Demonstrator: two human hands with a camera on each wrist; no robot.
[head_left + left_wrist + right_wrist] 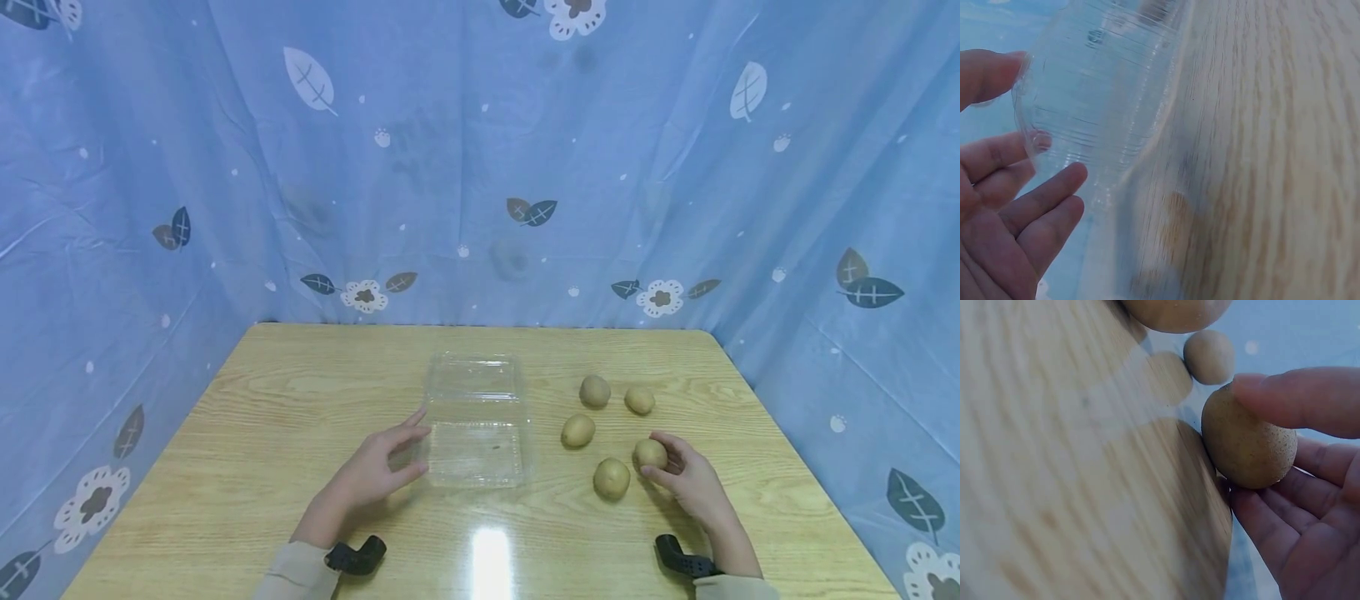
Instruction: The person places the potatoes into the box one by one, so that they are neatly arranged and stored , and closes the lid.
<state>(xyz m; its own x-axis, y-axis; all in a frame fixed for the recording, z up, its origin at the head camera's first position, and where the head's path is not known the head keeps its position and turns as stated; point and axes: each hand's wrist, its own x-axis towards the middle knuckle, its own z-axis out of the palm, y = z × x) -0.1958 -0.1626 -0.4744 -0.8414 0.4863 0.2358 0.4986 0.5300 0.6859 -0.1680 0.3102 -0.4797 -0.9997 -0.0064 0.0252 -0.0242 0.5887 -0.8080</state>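
Pale yellow-brown skin, rounded shape: that's the potato (650,454) in the right hand (697,487), thumb and fingers curled round it, over the right side of the wood-grain bench (300,392) (off the surface or resting on it, I can't tell)! Across to the left hand (371,467), fingers and thumb spread wide, tips touching the left edge of the clear plastic, open two-part container (474,457), no closed grip there. Four loose tan potatoes (611,479) lie around, one just beside the held one, and that's the danger: a sideways drag could bump it and set it rolling. A loose pinch might let the round skin slip; and that thin container looks light, so a careless left-hand push could skid it
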